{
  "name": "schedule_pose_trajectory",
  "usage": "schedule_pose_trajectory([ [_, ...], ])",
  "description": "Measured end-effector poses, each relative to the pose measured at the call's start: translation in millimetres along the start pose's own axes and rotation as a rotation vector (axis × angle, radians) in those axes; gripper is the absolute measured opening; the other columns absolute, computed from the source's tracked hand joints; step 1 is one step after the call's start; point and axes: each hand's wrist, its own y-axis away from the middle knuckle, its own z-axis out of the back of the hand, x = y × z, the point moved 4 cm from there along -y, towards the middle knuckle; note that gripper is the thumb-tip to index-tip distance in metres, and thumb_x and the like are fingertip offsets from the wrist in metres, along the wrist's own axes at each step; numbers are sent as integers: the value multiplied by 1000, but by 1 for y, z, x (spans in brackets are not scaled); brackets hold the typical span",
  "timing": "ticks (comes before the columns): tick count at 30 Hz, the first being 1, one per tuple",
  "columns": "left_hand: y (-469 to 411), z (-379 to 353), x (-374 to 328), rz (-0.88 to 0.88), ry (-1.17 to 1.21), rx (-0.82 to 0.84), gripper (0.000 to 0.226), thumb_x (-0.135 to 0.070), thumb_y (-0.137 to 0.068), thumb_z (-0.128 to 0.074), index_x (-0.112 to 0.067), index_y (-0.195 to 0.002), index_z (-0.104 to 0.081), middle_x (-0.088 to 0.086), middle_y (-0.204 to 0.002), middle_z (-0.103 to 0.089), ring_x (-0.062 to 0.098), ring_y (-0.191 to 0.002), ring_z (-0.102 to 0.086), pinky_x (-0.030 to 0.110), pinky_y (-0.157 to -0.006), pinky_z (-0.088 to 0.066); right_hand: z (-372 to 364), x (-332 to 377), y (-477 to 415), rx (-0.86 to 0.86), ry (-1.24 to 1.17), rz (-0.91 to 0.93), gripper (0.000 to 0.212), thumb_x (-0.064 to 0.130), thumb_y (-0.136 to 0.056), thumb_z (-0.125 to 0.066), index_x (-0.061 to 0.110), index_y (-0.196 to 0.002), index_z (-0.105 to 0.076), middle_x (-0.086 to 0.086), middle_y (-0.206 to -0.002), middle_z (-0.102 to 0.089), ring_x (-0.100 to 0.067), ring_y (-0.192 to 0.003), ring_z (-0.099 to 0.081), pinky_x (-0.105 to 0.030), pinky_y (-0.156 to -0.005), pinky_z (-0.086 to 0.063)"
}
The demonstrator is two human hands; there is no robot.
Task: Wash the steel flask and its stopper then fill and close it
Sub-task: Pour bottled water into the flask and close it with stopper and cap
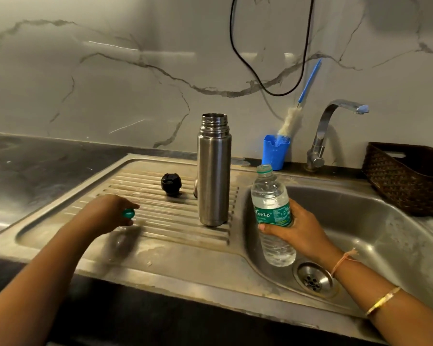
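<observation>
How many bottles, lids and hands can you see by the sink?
Bottles: 2, the steel flask and the plastic water bottle.
Lids: 2, the black stopper and the green cap.
Hands: 2, the left hand and the right hand.
Total: 6.
A steel bit behind the flask is too hidden to name.
</observation>
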Motion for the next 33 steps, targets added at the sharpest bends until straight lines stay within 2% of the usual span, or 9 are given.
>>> schedule_pose_trajectory([
  [4, -11, -11, 12, 4, -76, 78, 52, -18, -86, -66, -27, -135, -50, 0, -129, -60, 16, -113, -57, 25, -96, -42, 0, -1, 1, 3, -15, -9, 52, 23, -65, -84, 32, -108, -56, 12, -100, -67, -3, -92, -63, -18, -76, -48],
  [7, -11, -13, 15, 25, 32, 99, 61, -14, -84, -69, -25, -138, -45, 6, -130, -58, 19, -115, -56, 28, -96, -41, 1, 0, 1, -8, -37, -13, 50, 20, -67, -83, 29, -109, -57, 13, -100, -67, 0, -89, -63, -13, -71, -47],
  [13, -5, 1, 2, 29, 69, -22, 89, -15, -74, -78, -23, -147, -27, 17, -144, -39, 33, -128, -41, 43, -106, -37, 6, 3, 1, -46, -64, -8, 46, 18, -68, -82, 37, -100, -56, 14, -97, -66, -1, -88, -63, -15, -71, -48],
  [19, 3, 17, -91, -162, 726, -99, 108, -20, -66, -82, -25, -150, -13, 10, -152, -26, 29, -136, -32, 45, -111, -32, 22, 0, -3, -150, -70, -25, 47, 19, -66, -84, 28, -105, -58, 10, -98, -68, -6, -89, -64, -22, -75, -50],
  [23, -9, 14, -141, -158, 939, -169, 114, -21, -64, -84, -31, -148, -7, 10, -154, -21, 30, -139, -27, 53, -109, -32, 38, -5, -1, -230, -53, -57, 48, 21, -66, -84, 21, -107, -59, 10, -93, -67, -5, -85, -64, -17, -67, -47],
  [26, -15, 12, -164, -169, 1067, -221, 114, -18, -69, -81, -29, -146, 2, 11, -147, -33, 29, -133, -37, 49, -111, -30, 51, -10, 2, -271, -22, -81, 46, 23, -66, -84, 20, -104, -58, 9, -92, -66, -6, -83, -63, -20, -68, -47],
  [28, -16, 12, -176, -134, 1140, -290, 108, -19, -72, -80, -28, -146, -2, 8, -140, -41, 26, -126, -43, 45, -106, -34, 61, -13, 4, -291, 1, -90, 46, 24, -65, -85, 22, -102, -57, 10, -90, -65, -5, -82, -62, -20, -69, -46],
  [31, -17, 10, -191, -119, 1184, -375, 81, -24, -75, -77, -22, -138, -26, 0, -114, -52, 22, -111, -54, 38, -91, -44, 74, -19, 7, -318, 25, -100, 46, 24, -65, -85, 24, -100, -55, 15, -86, -61, -4, -80, -60, -17, -67, -45],
  [33, -16, 6, -205, -153, 1153, -398, 69, -27, -73, -78, -22, -128, -36, -8, -101, -52, 16, -99, -56, 32, -82, -44, 83, -25, 8, -336, 39, -113, 46, 25, -65, -85, 24, -100, -55, 13, -87, -62, -7, -80, -60, -20, -69, -44],
])
